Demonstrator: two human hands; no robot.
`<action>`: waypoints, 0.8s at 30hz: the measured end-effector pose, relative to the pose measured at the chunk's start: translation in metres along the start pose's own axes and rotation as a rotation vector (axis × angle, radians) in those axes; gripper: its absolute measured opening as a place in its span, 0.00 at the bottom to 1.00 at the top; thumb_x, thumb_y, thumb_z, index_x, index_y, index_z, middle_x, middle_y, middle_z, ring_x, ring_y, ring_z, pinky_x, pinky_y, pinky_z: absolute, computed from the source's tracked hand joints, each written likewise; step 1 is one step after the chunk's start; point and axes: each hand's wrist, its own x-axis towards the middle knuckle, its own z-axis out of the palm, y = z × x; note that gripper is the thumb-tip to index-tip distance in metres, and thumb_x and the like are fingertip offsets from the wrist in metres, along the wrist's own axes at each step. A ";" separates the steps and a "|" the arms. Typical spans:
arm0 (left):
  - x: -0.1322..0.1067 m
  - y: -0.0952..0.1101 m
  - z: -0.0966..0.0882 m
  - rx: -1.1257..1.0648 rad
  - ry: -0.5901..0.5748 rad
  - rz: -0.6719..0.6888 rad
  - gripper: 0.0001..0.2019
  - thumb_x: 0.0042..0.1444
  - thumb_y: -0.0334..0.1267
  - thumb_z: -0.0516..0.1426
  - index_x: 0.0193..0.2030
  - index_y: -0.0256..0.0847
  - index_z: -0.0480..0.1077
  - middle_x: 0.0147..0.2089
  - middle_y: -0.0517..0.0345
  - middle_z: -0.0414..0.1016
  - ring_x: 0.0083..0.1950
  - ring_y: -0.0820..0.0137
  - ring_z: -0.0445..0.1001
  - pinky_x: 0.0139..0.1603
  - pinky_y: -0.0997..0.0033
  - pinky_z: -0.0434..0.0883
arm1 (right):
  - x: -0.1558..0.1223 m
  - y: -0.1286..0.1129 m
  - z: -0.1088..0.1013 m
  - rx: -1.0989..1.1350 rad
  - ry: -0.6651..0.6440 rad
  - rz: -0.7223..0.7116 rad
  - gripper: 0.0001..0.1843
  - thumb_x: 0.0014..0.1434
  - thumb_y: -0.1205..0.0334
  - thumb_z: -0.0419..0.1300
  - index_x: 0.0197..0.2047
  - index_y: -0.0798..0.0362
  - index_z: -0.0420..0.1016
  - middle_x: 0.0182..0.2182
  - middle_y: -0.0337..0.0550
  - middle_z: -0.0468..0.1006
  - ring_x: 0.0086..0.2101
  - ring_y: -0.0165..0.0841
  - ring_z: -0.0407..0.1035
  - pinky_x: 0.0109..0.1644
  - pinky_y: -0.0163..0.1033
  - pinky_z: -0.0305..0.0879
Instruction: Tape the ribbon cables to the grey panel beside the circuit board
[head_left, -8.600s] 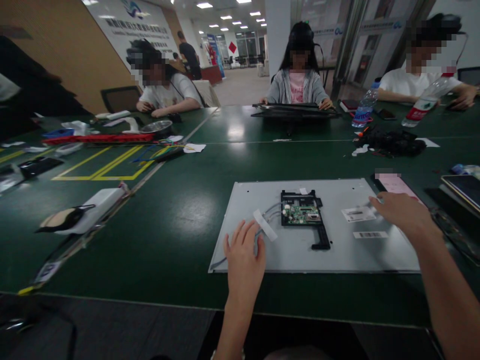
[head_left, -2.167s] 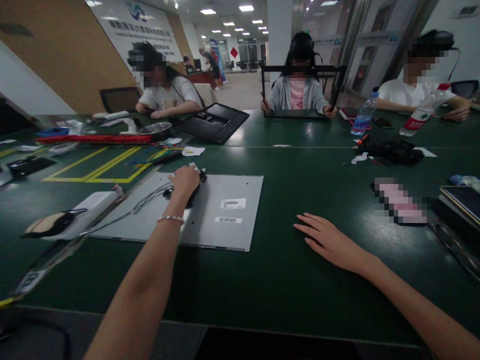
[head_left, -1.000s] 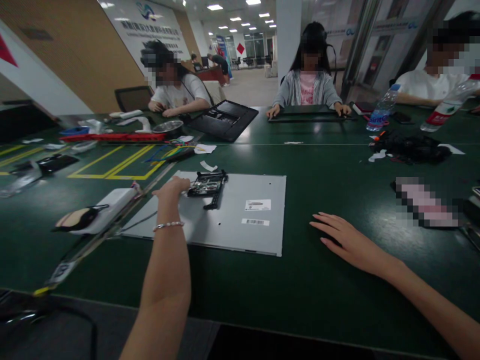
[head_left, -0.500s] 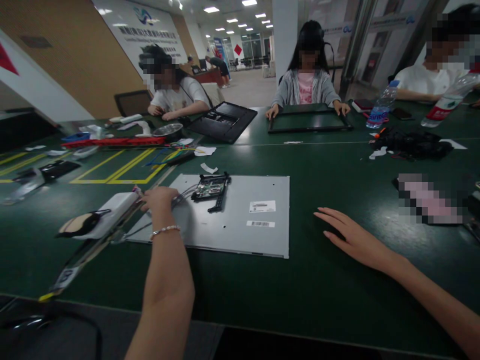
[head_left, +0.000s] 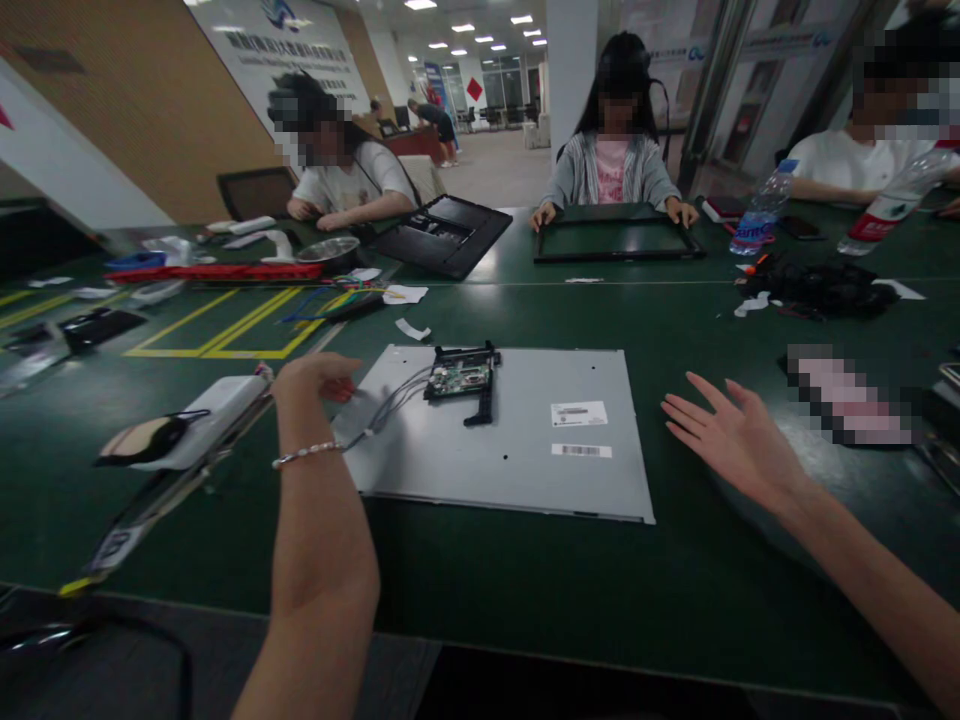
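A: Where is the grey panel (head_left: 450,470)?
B: Flat on the green table (head_left: 525,580), labelled face upward. The circuit board (head_left: 456,379) sits within the black bracket (head_left: 484,400) on the panel; grey cables (head_left: 391,402) run from the board to the left.
A: State the condition of the fingers.
B: Left hand (head_left: 315,378): at the panel's left edge, fingers partly bent, nothing seen in the grasp; contact with the edge cannot be determined. Right hand (head_left: 739,435): beside the panel's right edge, fingers extended and slightly spread, holding nothing.
A: List the containers and their contents.
B: Blue-capped bottle (head_left: 763,210): clear, at the far right; fill level cannot be read. Red-labelled bottle (head_left: 885,208): to its right; fill level likewise unreadable. Metal bowl (head_left: 326,258): far side, on the left; contents not discernible. Black casing (head_left: 459,250): right of the bowl, recess visible.
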 end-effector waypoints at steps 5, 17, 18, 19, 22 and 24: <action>-0.011 0.025 0.001 -0.213 -0.256 -0.163 0.23 0.66 0.50 0.45 0.37 0.30 0.69 0.35 0.44 0.78 0.42 0.62 0.76 0.43 0.63 0.73 | 0.000 -0.009 -0.009 0.074 -0.007 0.036 0.40 0.62 0.38 0.21 0.72 0.46 0.19 0.65 0.51 0.62 0.64 0.39 0.55 0.62 0.56 0.59; -0.033 0.085 0.020 -0.188 -0.404 0.058 0.23 0.63 0.52 0.50 0.33 0.31 0.71 0.33 0.41 0.78 0.41 0.58 0.77 0.42 0.62 0.75 | 0.001 -0.011 -0.045 0.059 0.196 0.166 0.44 0.62 0.36 0.41 0.73 0.44 0.28 0.69 0.56 0.52 0.65 0.43 0.53 0.63 0.52 0.58; -0.034 0.090 0.022 -0.159 -0.406 0.075 0.23 0.63 0.52 0.50 0.32 0.32 0.72 0.32 0.40 0.78 0.41 0.57 0.77 0.41 0.62 0.75 | 0.001 -0.010 -0.047 0.062 0.229 0.170 0.44 0.61 0.36 0.43 0.73 0.43 0.30 0.70 0.56 0.49 0.65 0.43 0.53 0.63 0.50 0.58; -0.035 0.095 0.024 -0.131 -0.402 0.089 0.23 0.63 0.52 0.50 0.32 0.32 0.72 0.32 0.40 0.78 0.41 0.56 0.77 0.40 0.61 0.76 | 0.000 -0.009 -0.050 0.060 0.262 0.173 0.44 0.61 0.37 0.46 0.73 0.42 0.33 0.70 0.56 0.47 0.65 0.44 0.54 0.63 0.49 0.57; -0.042 0.112 0.031 -0.062 -0.391 0.120 0.22 0.60 0.54 0.52 0.31 0.35 0.73 0.32 0.40 0.78 0.42 0.54 0.78 0.39 0.61 0.76 | -0.001 -0.007 -0.056 -0.023 0.328 0.175 0.42 0.60 0.40 0.53 0.72 0.38 0.41 0.71 0.52 0.47 0.64 0.45 0.54 0.64 0.48 0.54; -0.048 0.122 0.034 -0.035 -0.390 0.133 0.22 0.58 0.56 0.54 0.32 0.36 0.74 0.34 0.40 0.79 0.43 0.54 0.78 0.39 0.61 0.76 | -0.003 -0.007 -0.059 -0.149 0.342 0.179 0.40 0.60 0.41 0.53 0.71 0.37 0.45 0.71 0.49 0.48 0.66 0.46 0.51 0.65 0.50 0.51</action>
